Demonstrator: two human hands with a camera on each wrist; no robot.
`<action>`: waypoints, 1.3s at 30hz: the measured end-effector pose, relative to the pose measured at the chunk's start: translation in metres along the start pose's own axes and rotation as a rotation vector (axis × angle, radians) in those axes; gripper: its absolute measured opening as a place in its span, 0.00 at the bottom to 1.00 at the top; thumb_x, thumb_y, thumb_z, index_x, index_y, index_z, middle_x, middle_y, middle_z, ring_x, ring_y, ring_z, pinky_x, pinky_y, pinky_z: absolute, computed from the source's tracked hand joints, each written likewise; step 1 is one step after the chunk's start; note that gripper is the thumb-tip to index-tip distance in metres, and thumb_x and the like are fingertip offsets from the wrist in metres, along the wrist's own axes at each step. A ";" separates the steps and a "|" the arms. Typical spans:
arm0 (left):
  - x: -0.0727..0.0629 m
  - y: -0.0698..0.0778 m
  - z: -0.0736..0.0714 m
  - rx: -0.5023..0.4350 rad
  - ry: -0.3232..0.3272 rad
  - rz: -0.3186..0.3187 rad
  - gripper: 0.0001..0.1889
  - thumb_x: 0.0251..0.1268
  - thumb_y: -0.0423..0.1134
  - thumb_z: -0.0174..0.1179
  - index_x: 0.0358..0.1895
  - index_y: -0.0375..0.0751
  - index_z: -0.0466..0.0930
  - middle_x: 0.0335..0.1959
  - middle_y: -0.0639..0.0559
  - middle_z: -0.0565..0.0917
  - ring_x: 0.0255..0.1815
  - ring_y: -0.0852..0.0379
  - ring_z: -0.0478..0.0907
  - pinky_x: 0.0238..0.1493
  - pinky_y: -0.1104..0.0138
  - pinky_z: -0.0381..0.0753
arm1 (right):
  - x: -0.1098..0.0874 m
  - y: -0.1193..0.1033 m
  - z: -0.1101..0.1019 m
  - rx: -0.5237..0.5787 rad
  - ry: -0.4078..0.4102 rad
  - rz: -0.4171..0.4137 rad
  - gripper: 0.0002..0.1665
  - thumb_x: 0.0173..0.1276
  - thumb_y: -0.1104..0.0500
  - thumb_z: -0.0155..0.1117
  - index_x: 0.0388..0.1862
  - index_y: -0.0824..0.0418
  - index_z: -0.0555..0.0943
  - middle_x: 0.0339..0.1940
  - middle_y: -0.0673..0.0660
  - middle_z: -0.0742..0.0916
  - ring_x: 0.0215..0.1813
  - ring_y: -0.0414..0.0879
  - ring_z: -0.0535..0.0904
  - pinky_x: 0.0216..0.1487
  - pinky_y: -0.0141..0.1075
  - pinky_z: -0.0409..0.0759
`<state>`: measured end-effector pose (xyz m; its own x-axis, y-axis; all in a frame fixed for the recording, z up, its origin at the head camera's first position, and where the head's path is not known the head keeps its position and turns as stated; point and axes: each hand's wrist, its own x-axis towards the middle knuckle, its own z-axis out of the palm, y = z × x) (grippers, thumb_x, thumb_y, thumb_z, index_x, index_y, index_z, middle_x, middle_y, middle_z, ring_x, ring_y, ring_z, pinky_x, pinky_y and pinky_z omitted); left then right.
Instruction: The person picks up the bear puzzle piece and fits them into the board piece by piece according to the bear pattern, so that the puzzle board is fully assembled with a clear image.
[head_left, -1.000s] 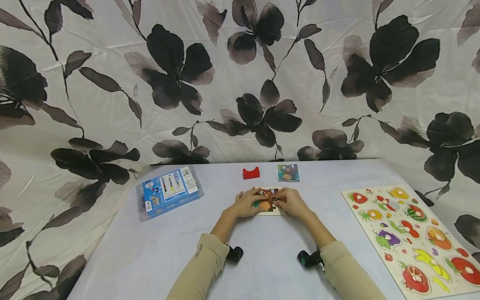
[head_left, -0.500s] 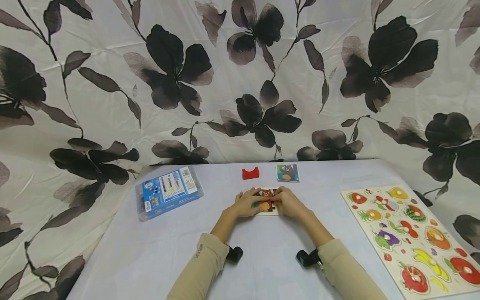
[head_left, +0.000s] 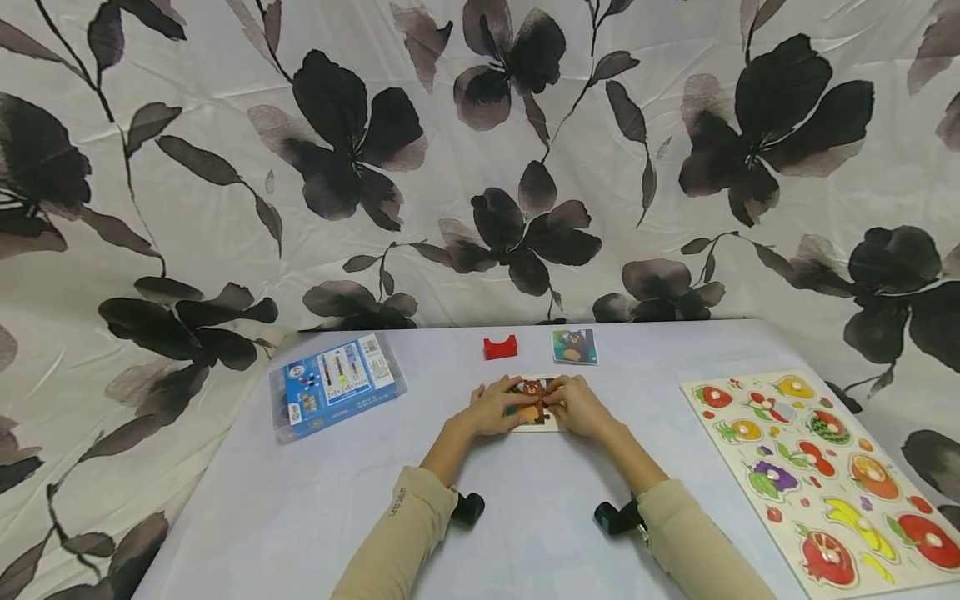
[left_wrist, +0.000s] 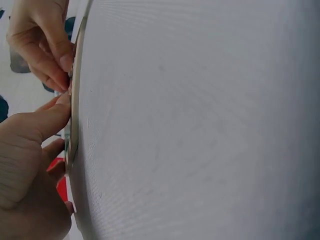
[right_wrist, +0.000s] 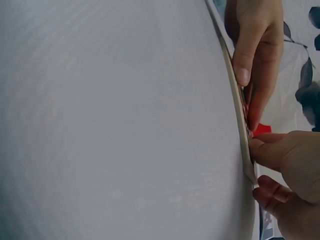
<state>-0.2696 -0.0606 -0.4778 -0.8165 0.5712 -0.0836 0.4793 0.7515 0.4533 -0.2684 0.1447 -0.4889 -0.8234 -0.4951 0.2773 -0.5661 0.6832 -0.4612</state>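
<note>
A small jigsaw with a brown bear picture (head_left: pixel 534 388) lies in its pale wooden board (head_left: pixel 536 428), between my two hands. My left hand (head_left: pixel 492 408) rests over the jigsaw's left part, its fingers extended across the picture. At the right part, my right hand (head_left: pixel 581 407) pinches a puzzle piece with thumb and fingertips; the piece is mostly hidden by those fingers. Both wrist views show the board's edge (left_wrist: pixel 76 100) side-on, flat on the cloth. The fingertips of the two hands nearly meet over it in the left wrist view.
Behind the jigsaw stand a red notched block (head_left: pixel 500 347) and a bear picture card (head_left: pixel 575 346). A blue-labelled clear plastic box (head_left: pixel 337 385) lies at left. A large fruit puzzle board (head_left: pixel 810 462) occupies the right side. A floral curtain (head_left: pixel 480 167) hangs behind the table.
My right hand has moved slightly left over the jigsaw, closing the gap to my left hand, then shifted only a little. The left hand has stayed in place.
</note>
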 end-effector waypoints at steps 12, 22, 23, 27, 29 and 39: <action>0.001 -0.001 0.001 0.038 -0.004 0.010 0.21 0.67 0.44 0.54 0.64 0.54 0.73 0.73 0.45 0.58 0.73 0.41 0.50 0.64 0.37 0.50 | 0.002 0.002 -0.007 0.022 -0.001 0.093 0.07 0.56 0.69 0.67 0.34 0.70 0.86 0.35 0.60 0.85 0.39 0.53 0.79 0.44 0.45 0.77; 0.002 0.001 -0.001 0.061 -0.035 -0.005 0.21 0.69 0.44 0.52 0.65 0.57 0.71 0.74 0.46 0.55 0.74 0.42 0.48 0.65 0.37 0.48 | -0.007 0.013 -0.018 0.088 -0.116 0.028 0.14 0.61 0.68 0.61 0.46 0.72 0.82 0.39 0.64 0.81 0.45 0.56 0.71 0.46 0.48 0.69; 0.001 0.001 -0.001 0.062 -0.039 -0.009 0.21 0.69 0.44 0.52 0.65 0.58 0.71 0.74 0.46 0.55 0.74 0.42 0.48 0.65 0.37 0.48 | -0.008 0.014 -0.020 0.110 -0.129 0.032 0.16 0.62 0.68 0.60 0.48 0.72 0.81 0.40 0.65 0.81 0.45 0.56 0.72 0.46 0.48 0.70; 0.000 0.002 -0.001 0.051 -0.043 -0.019 0.21 0.68 0.44 0.53 0.64 0.58 0.72 0.74 0.46 0.55 0.75 0.42 0.47 0.66 0.38 0.47 | -0.014 0.021 -0.027 0.246 -0.152 0.086 0.20 0.65 0.69 0.57 0.56 0.74 0.76 0.46 0.69 0.81 0.47 0.59 0.76 0.49 0.49 0.75; 0.000 0.001 0.000 0.046 -0.045 -0.026 0.21 0.68 0.44 0.53 0.65 0.58 0.71 0.74 0.47 0.55 0.75 0.43 0.46 0.67 0.38 0.46 | -0.017 0.024 -0.030 0.322 -0.145 0.122 0.22 0.65 0.70 0.56 0.58 0.76 0.73 0.49 0.71 0.81 0.50 0.60 0.78 0.52 0.50 0.76; 0.001 -0.002 0.001 0.036 -0.024 0.007 0.21 0.69 0.44 0.52 0.64 0.57 0.72 0.74 0.46 0.55 0.75 0.43 0.47 0.66 0.38 0.46 | -0.043 0.022 -0.045 0.321 -0.077 0.203 0.20 0.61 0.68 0.63 0.52 0.76 0.77 0.48 0.69 0.83 0.47 0.59 0.79 0.50 0.48 0.77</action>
<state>-0.2704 -0.0611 -0.4799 -0.8054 0.5838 -0.1025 0.4962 0.7587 0.4220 -0.2476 0.2051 -0.4735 -0.9054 -0.4139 0.0945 -0.3405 0.5751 -0.7439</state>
